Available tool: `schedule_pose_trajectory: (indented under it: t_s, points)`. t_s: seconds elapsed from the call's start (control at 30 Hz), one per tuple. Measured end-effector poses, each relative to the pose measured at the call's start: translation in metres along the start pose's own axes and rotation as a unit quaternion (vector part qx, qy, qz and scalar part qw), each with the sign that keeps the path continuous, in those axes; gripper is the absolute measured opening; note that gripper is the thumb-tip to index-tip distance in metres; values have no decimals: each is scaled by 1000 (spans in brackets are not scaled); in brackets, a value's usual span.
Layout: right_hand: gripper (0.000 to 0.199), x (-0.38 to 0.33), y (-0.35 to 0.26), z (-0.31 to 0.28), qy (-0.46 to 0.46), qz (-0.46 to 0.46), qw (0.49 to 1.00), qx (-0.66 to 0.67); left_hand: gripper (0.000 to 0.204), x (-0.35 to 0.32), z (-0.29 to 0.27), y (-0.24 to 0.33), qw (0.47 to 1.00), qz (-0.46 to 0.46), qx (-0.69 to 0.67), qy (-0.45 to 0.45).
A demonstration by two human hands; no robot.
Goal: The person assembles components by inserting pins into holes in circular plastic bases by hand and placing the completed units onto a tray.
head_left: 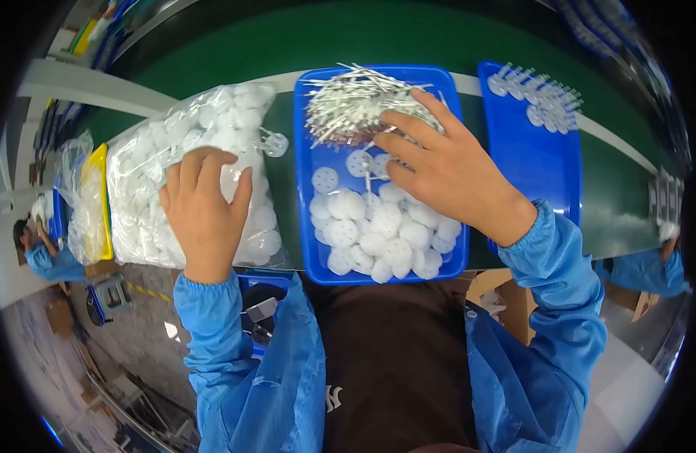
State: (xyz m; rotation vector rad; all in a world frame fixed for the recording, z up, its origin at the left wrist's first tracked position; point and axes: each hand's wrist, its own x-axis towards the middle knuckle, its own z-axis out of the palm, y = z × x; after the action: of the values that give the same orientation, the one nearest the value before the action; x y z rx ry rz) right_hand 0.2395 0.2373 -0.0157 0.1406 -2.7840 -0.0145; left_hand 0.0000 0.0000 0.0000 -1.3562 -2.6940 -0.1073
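Observation:
My left hand hovers at a clear plastic bag full of white round pieces. Its fingers are curved and apart, with nothing seen between them. Close to its fingertips, a white disc with a stem rests at the bag's right edge. Over a blue tray in front of me, my right hand is spread, its fingertips at a pile of thin white sticks. Some fingertips are hard to make out against the sticks. White perforated discs fill the near half of that tray.
A second blue tray on the right carries several discs with clear stems. A yellow-edged bin stands left of the bag. Behind runs a green belt. Co-workers in blue sleeves sit at far left and far right.

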Motion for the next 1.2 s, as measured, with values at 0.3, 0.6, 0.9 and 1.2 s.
schedule_pose_trajectory:
  t_s: [0.3,0.6,0.9,1.2]
  points:
    - [10,26,16,21,-1,105,986,126,52,78,30,-7,989,107,-97,19]
    - [21,11,-6,-9,26,182,959,216,49,93,32,-23,970,201,-134,-23]
    - [13,41,-42,43,-78,222,969,79,45,62,-10,-4,938,199,-280,31]
    - [9,33,5,23,22,318,920,228,55,11,12,20,684,-27,-721,-111]
